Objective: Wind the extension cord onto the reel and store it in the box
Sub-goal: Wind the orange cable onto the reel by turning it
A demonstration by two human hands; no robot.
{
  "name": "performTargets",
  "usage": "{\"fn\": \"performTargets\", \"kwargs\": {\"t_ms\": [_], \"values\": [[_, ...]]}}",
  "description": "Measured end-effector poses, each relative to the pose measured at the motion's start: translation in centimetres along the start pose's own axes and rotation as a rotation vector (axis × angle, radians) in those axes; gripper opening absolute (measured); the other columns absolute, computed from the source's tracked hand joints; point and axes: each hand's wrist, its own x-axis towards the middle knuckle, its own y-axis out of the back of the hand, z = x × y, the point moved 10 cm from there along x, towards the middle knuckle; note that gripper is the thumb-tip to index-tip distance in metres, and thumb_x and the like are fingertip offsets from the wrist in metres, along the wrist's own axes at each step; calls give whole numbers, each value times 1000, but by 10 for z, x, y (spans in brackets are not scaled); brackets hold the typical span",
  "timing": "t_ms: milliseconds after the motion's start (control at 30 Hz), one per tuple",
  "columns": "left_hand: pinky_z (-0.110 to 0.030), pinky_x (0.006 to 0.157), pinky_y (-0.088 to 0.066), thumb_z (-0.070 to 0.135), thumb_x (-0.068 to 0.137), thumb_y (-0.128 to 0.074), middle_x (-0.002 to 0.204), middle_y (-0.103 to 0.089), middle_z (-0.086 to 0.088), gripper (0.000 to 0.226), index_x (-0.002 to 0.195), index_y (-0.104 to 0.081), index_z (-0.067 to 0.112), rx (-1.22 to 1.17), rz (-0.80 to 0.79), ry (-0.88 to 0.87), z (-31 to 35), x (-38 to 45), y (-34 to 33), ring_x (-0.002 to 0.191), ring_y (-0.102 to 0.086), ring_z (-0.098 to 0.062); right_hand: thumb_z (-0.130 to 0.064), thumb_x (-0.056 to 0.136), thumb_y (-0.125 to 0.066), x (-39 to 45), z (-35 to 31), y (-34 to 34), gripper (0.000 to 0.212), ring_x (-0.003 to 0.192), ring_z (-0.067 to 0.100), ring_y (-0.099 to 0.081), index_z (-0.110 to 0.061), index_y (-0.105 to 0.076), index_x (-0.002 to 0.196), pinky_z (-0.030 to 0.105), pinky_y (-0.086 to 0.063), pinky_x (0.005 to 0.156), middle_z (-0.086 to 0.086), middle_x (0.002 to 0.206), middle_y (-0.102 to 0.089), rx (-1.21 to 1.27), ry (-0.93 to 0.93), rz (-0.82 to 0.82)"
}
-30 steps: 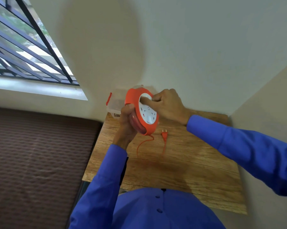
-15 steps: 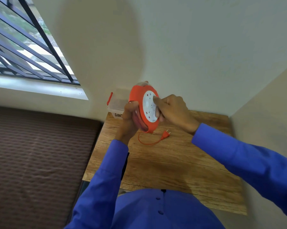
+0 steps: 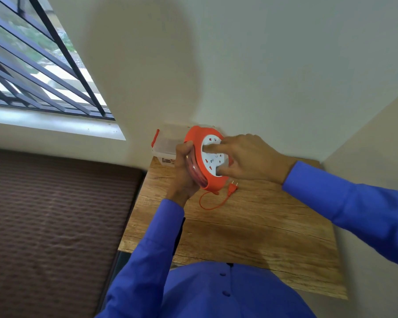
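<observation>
An orange cord reel (image 3: 194, 143) with a white socket face is held on edge above the wooden table (image 3: 250, 226). My left hand (image 3: 182, 173) grips its rim from the left. My right hand (image 3: 250, 157) presses fingers onto the white face. A short loop of orange cord (image 3: 205, 206) hangs from the reel's bottom, ending in an orange plug (image 3: 232, 188) lying on the table. A clear plastic box (image 3: 164, 145) with a red latch stands behind the reel against the wall.
The table sits in a corner, with walls behind and to the right. A barred window (image 3: 33, 65) is at the upper left. A brown ribbed surface (image 3: 56, 214) lies left of the table.
The loose cord has shortened and the plug has slid closer to the reel. My right hand has shifted around the white face while the left keeps its grip.
</observation>
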Motion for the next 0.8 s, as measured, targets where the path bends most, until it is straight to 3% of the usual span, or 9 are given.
{"fn": "performTargets", "kwargs": {"t_ms": [100, 167, 233, 333, 433, 533, 600, 667, 800], "values": [[-59, 103, -50, 74, 69, -87, 136, -62, -33, 107, 142, -62, 0, 0, 4, 8, -2, 0, -3, 124, -59, -50, -56, 76, -79, 4, 12, 6, 56, 74, 20, -67, -44, -73, 130, 34, -56, 72, -2, 83, -79, 203, -192, 73], [-55, 93, -62, 71, 71, -88, 128, -72, -25, 100, 142, -66, 4, 21, 1, -24, 2, 0, -5, 113, -72, -43, -60, 75, -81, 3, 26, 7, 46, 60, 22, -63, -23, -85, 102, 36, -52, 63, 5, 68, -74, 543, -340, 172], [-58, 92, -64, 70, 77, -84, 125, -77, -18, 80, 137, -75, 18, 68, 14, -66, 9, -1, -6, 112, -75, -39, -56, 80, -81, 3, 35, 1, 48, 58, 32, -64, -8, -83, 78, 41, -52, 62, 19, 65, -72, 800, -456, 228], [-56, 94, -61, 73, 76, -84, 122, -78, -13, 75, 131, -78, 22, 132, 78, -119, 18, -4, -5, 113, -73, -36, -57, 84, -81, 4, 46, -18, 54, 50, 21, -65, -12, -70, 55, 33, -50, 55, 3, 51, -66, 936, -632, 216], [-49, 97, -61, 74, 74, -85, 125, -73, -12, 99, 146, -61, 10, 268, 142, -139, 19, -5, 1, 116, -70, -31, -71, 86, -70, -6, 55, -53, 64, 32, 9, -39, -12, -67, 64, 19, -32, 39, -8, 39, -43, 1126, -883, 68], [-55, 111, -56, 62, 84, -77, 148, -59, -24, 108, 166, -35, 6, 420, 151, -122, 9, -3, 18, 135, -63, -38, -70, 97, -57, -12, 48, -84, 60, 33, 5, -29, -12, -74, 87, 14, -24, 37, -7, 44, -39, 1253, -988, -197], [-59, 114, -55, 63, 85, -76, 152, -54, -33, 107, 166, -34, 7, 396, 131, -126, 3, -6, 20, 138, -61, -42, -65, 102, -53, -13, 45, -90, 63, 33, 5, -29, -10, -79, 86, 14, -23, 36, -7, 44, -38, 1235, -965, -277], [-48, 103, -61, 74, 78, -83, 141, -64, -31, 114, 160, -45, 6, 296, 145, -109, -2, -12, 15, 126, -68, -36, -60, 106, -52, -12, 48, -84, 68, 31, 6, -32, -10, -79, 67, 16, -28, 34, -7, 38, -40, 1111, -904, -245], [-47, 98, -62, 73, 87, -75, 125, -78, -8, 75, 142, -71, 22, 180, 86, -110, -1, -15, 7, 117, -74, -28, -44, 108, -55, -3, 44, -33, 61, 41, 9, -55, -11, -78, 63, 21, -45, 53, -1, 46, -63, 582, -558, 105]]}}
